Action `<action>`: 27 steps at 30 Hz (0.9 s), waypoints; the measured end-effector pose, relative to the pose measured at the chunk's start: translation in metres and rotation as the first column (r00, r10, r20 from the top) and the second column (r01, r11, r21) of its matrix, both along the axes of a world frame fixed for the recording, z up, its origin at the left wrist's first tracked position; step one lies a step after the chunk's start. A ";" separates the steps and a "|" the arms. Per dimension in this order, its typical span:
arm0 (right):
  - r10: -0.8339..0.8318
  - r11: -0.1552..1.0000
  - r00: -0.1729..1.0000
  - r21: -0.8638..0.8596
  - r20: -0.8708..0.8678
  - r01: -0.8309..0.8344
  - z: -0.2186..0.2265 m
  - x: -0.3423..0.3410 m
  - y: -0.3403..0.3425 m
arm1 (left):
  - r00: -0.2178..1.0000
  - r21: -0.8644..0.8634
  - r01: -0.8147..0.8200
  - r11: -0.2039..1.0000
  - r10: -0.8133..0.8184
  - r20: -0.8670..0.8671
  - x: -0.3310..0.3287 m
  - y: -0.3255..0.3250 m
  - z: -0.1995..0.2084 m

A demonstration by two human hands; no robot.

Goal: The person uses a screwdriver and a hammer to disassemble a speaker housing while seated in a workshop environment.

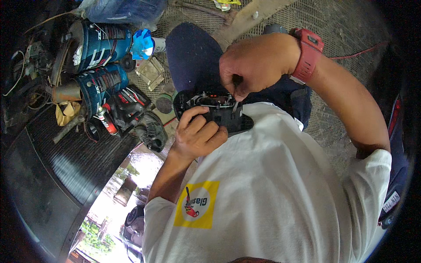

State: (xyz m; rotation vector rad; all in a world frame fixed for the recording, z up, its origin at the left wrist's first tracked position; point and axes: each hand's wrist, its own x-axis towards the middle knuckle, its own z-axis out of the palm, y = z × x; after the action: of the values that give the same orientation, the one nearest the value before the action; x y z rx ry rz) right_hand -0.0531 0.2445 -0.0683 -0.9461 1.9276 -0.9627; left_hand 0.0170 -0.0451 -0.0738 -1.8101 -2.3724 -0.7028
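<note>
A black plastic housing (219,118) lies against my lap, its open side showing inner parts, a pale wire or rim and small orange spots. My left hand (199,133) is closed on its near left side, fingers curled over the edge. Above its right end is my right hand (258,61), with a red watch (309,55) on the wrist. The fingers of that hand pinch a thin grey strip-like tool (236,105), whose tip reaches the housing's edge. What the tip touches is too small to tell.
To the left stand two blue buckets (107,44), a black bottle (131,101) and a red-and-white spray can (108,121). A small wooden frame (150,73) lies nearby. A red cable (362,52) crosses the textured floor at the right.
</note>
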 end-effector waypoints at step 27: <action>-0.744 0.543 0.533 0.101 -0.402 0.834 0.034 0.168 -0.061 | 0.974 -0.094 -0.160 0.983 0.173 0.149 -0.018 0.032 -0.009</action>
State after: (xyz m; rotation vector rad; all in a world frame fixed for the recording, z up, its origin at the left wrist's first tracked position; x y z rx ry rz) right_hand 0.1153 0.1831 -0.0342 0.0579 2.7825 -0.9971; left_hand -0.0010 -0.0133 -0.0826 -1.6133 -2.6526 -0.7640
